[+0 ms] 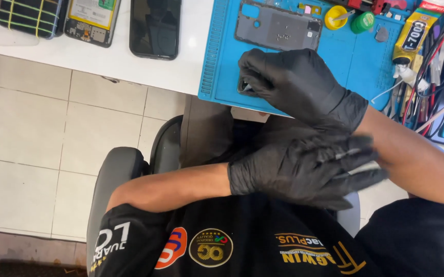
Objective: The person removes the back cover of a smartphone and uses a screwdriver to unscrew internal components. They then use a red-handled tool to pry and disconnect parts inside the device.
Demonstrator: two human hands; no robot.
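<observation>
Nearest us, over the black shirt (242, 241), our left hand (304, 172) crosses flat toward the right, its fingers (358, 154) straight, close together and holding nothing, blurred with motion. Just beyond, our right hand (294, 82) bends over the near edge of the blue mat (355, 66) on the table (129, 64), its fingers curled down on a small dark part (244, 87), pinning it there. Farther off lie a grey phone back (276, 28), three phones (155, 25), a glue tube (412, 36) and tangled cables (437, 61) crowding the right.
</observation>
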